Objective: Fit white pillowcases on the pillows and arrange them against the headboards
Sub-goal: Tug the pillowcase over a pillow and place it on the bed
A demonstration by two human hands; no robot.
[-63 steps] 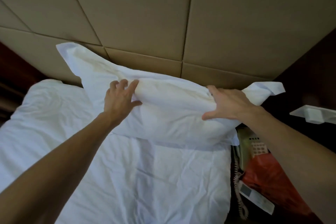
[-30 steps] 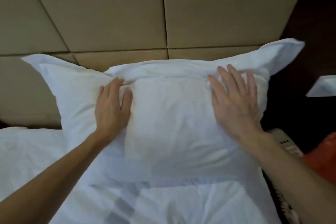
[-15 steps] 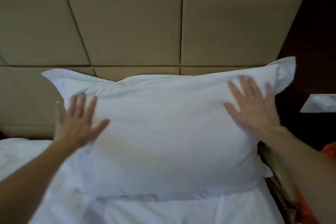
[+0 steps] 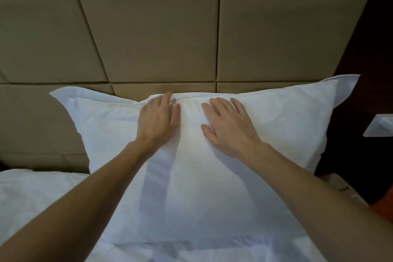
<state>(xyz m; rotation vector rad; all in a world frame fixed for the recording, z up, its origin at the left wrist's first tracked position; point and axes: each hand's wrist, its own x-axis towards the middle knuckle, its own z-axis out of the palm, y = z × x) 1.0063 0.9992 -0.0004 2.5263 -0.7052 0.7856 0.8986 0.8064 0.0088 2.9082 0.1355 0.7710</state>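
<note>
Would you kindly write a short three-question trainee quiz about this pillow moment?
1. True or false: the pillow leans against the headboard.
2. Where do the left hand and right hand rest? A) at the pillow's outer corners B) flat near its upper middle C) on the sheet
3. Fill in: the pillowcase colour is ____.

Key: 1 true; 2 B; 3 white.

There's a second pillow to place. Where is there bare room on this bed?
The free patch is the white sheet left of the pillow, bordered by the tan headboard behind. The right is crowded: the pillow overhangs the bed edge. Both hands, left hand and right hand, lie flat on the pillow's middle.
</note>
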